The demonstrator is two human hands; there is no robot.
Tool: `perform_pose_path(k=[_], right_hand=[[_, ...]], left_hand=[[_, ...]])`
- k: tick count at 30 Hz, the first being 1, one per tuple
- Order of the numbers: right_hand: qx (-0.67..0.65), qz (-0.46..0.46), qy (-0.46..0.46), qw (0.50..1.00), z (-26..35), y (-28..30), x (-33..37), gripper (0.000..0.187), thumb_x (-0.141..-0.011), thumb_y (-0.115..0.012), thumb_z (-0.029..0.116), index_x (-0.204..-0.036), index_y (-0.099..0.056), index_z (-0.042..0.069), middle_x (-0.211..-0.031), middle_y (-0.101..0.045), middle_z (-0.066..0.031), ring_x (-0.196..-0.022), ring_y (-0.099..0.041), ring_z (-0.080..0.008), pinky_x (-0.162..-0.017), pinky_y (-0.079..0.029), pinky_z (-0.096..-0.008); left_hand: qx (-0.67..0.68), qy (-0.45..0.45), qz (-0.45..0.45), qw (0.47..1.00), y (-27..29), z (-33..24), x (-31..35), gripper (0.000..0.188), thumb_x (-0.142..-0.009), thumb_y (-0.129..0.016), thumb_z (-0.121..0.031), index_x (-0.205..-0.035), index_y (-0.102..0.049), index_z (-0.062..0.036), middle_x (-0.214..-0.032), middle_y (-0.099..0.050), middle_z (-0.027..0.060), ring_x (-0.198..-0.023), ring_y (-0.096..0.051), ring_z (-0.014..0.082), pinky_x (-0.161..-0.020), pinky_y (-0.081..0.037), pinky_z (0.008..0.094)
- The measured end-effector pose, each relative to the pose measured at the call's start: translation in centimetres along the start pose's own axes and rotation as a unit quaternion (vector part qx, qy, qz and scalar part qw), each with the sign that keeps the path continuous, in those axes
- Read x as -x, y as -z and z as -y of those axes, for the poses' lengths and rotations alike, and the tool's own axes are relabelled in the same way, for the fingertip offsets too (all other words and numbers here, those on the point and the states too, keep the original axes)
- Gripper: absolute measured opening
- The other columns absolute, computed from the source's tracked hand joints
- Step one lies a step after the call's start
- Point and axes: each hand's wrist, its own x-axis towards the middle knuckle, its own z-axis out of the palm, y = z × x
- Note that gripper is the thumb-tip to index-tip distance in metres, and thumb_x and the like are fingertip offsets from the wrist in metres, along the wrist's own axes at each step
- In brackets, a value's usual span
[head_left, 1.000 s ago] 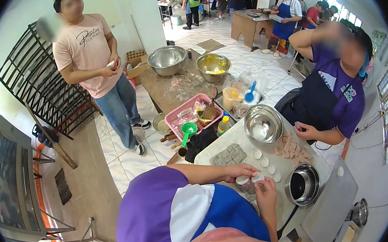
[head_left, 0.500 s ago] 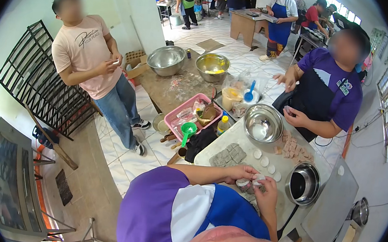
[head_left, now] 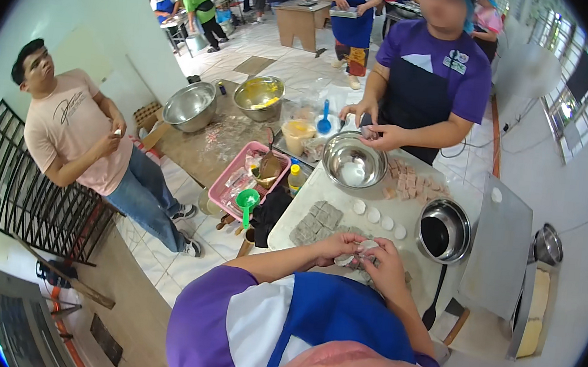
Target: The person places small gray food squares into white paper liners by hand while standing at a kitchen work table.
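Note:
My left hand [head_left: 339, 249] is closed on a white paper cup [head_left: 344, 260] at the table's near edge. Touching it, my right hand [head_left: 388, 266] pinches a second white paper cup [head_left: 368, 246]; what sits inside the cups is hard to make out. Just beyond my hands lie grey dough pieces [head_left: 316, 221], cut into squares. To their right, several small white cups [head_left: 374, 214] stand in a row on the pale tabletop [head_left: 287, 238]. More grey dough shows partly under my hands.
Farther back are a steel bowl [head_left: 355, 161] and pinkish dough pieces [head_left: 413, 181]. A dark-bottomed pan [head_left: 444, 230] and metal sheet [head_left: 498, 249] stand right. Left is a pink basin [head_left: 219, 189] with a green scoop [head_left: 248, 199]. One co-worker [head_left: 428, 76] stands opposite, another person [head_left: 80, 127] left.
My view has swung right, so the scene sits farther left. My hands still hold the cups, with the fingers shifted slightly. The co-worker's hands opposite have come together around a small piece.

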Motion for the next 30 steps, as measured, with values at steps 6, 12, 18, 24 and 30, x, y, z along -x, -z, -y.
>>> perform_pose_path(k=[6,12,18,24,30], right_hand=[[0.0,-0.008,-0.011,1.0,0.5,0.8,0.0,0.016,-0.074,-0.072,0.01,-0.087,-0.066,0.004,-0.113,-0.057,-0.0166,-0.103,-0.058,-0.0326,-0.086,-0.049,-0.0376],[0.003,-0.013,-0.004,1.0,0.6,0.7,0.1,0.016,-0.074,-0.071,0.009,-0.088,-0.066,0.003,-0.105,-0.058,-0.0135,-0.094,-0.059,-0.0302,-0.08,-0.049,-0.0368],[0.01,-0.004,-0.002,1.0,1.0,0.8,0.1,0.017,-0.074,-0.073,0.011,-0.087,-0.065,0.003,-0.103,-0.058,-0.0127,-0.092,-0.059,-0.0301,-0.079,-0.048,-0.036],[0.018,-0.023,0.02,0.999,0.2,0.6,0.1,0.016,-0.076,-0.072,0.011,-0.087,-0.066,0.003,-0.105,-0.058,-0.0133,-0.095,-0.06,-0.0303,-0.081,-0.049,-0.0362],[0.046,-0.059,0.01,0.997,-2.9,1.2,0.1,0.013,-0.077,-0.069,0.012,-0.089,-0.069,0.006,-0.095,-0.057,-0.0147,-0.089,-0.058,-0.0317,-0.077,-0.048,-0.0391]], left_hand=[[-0.01,-0.002,0.025,1.0,-0.6,-0.9,-0.1,0.03,-0.093,-0.06,-0.013,-0.123,-0.055,-0.0104,-0.102,-0.066,0.0049,-0.081,-0.065,0.0137,-0.067,-0.055,0.03],[-0.009,-0.011,-0.005,1.0,-0.6,-0.4,-0.1,0.031,-0.093,-0.061,-0.014,-0.123,-0.055,-0.0092,-0.105,-0.065,0.0047,-0.083,-0.065,0.0133,-0.067,-0.055,0.0288],[-0.013,-0.012,-0.001,1.0,0.1,-0.2,-0.1,0.032,-0.093,-0.061,-0.015,-0.124,-0.055,-0.0082,-0.109,-0.065,0.0053,-0.089,-0.066,0.0143,-0.069,-0.056,0.0294],[-0.024,-0.017,-0.008,1.0,0.1,-0.4,-0.2,0.032,-0.093,-0.06,-0.017,-0.124,-0.055,-0.009,-0.109,-0.065,0.0051,-0.088,-0.066,0.0144,-0.07,-0.056,0.0296],[-0.045,-0.03,-0.062,0.997,0.3,0.1,-1.2,0.04,-0.096,-0.057,-0.024,-0.133,-0.049,-0.0131,-0.109,-0.065,0.0064,-0.08,-0.065,0.0137,-0.067,-0.055,0.0295]])
